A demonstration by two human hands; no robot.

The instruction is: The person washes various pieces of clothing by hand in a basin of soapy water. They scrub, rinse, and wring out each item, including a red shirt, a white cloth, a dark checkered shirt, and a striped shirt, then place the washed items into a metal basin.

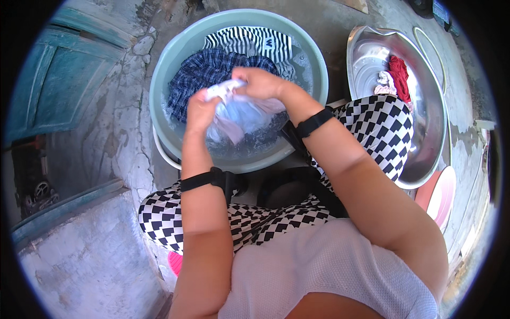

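Note:
Over a round pale-green tub (318, 79), my left hand (201, 111) and my right hand (259, 83) grip a light blue and pinkish garment (243, 115). The stretch of cloth between my fingers looks white and is blurred. Its lower folds hang at the soapy water (243, 153); I cannot tell how much is under. Behind my hands, a dark blue plaid cloth (215, 65) lies bunched in the tub. A black-and-white striped cloth (247, 40) with a letter patch rests against the far side.
At right stands a large metal basin (426, 131) holding a red cloth (398, 75) and a small whitish cloth (384, 83). My checkered knee (374, 127) overlaps its near rim. A pink basin (438, 195) is beside it. Cracked wall and a teal door (71, 79) border the left.

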